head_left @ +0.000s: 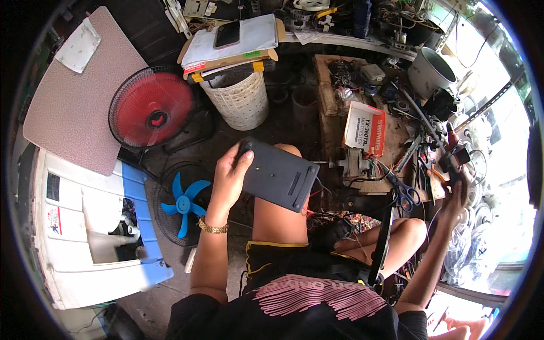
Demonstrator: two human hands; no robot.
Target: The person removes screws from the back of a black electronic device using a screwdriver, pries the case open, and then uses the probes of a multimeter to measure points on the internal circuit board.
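My left hand (229, 178) grips the left edge of a flat dark grey plastic panel (279, 174), holding it over my raised knee with its screw holes and slot facing up. My right hand (456, 195) is stretched out to the right over the cluttered low wooden bench (331, 122) and is closed on a small black part with a red tip (456, 156). Red and black wires (317, 212) trail under the panel toward my lap.
A small motor (351, 161) and blue-handled scissors (403, 192) lie on the bench beside an orange-and-white carton (365, 127). Left of me stand a red fan (152, 107), a blue fan blade in its guard (182, 201), a white basket (239, 99) and a white washing machine (85, 226).
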